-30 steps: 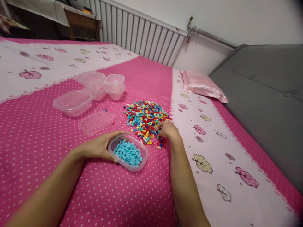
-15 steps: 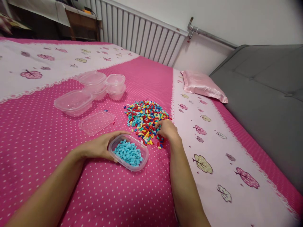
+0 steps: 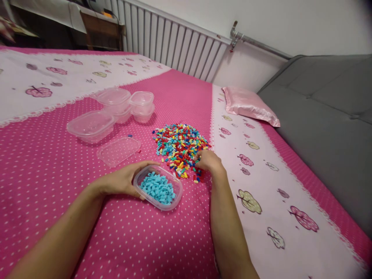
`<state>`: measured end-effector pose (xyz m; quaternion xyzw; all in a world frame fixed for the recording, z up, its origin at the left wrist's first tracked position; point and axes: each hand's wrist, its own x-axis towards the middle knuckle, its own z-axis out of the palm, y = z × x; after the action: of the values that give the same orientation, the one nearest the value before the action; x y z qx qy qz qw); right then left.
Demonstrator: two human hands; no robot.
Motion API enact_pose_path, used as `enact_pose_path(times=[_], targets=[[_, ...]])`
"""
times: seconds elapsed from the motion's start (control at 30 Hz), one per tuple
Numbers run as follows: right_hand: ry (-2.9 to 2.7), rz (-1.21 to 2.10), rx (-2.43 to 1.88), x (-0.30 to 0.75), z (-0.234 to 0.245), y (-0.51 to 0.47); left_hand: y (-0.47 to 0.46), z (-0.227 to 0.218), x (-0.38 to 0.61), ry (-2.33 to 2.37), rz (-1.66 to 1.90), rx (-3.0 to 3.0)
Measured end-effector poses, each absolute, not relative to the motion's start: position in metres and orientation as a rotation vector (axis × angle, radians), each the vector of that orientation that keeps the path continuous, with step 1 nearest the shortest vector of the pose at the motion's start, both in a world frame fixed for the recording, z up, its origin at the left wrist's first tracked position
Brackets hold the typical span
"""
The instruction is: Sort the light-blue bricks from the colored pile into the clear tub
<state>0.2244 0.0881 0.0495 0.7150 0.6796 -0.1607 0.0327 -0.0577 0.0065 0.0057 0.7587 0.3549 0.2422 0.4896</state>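
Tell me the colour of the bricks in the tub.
Light blue bricks in the clear plastic tub; head view.

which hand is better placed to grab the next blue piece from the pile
Right, probably. The right hand rests on the pile of coloured pieces at its near edge. The left hand grips the rim of the tub of blue pieces beside the pile, so it is occupied.

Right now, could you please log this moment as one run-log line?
left hand: holds clear plastic tub of light-blue bricks | right hand: reaching into multicoloured brick pile | surface: pink dotted bedspread | nearby: loose clear lid
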Motion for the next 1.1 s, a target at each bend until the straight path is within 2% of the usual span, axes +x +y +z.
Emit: enact_pose_path(times=[0.53,0.73,0.83,0.9,1.0,1.1], targets=[[2.228,-0.455,2.314,0.218,0.035,0.096,0.006,0.005,-0.057,0.893,0.580,1.793],[2.316,-0.582,2.275,0.226,0.028,0.101,0.006,0.007,-0.056,0.884,0.567,1.811],[2.450,-0.911,2.268,0.238,0.024,0.105,0.007,0.007,-0.056,0.892,0.563,1.823],[2.583,-1.283,2.291,0.244,0.023,0.107,0.006,0.007,-0.056,0.895,0.558,1.822],[2.540,-2.083,2.312,0.246,0.027,0.106,0.006,0.006,-0.056,0.888,0.558,1.823],[2.125,-2.905,2.137,0.245,0.034,0.105,0.006,0.005,-0.057,0.884,0.567,1.825]])
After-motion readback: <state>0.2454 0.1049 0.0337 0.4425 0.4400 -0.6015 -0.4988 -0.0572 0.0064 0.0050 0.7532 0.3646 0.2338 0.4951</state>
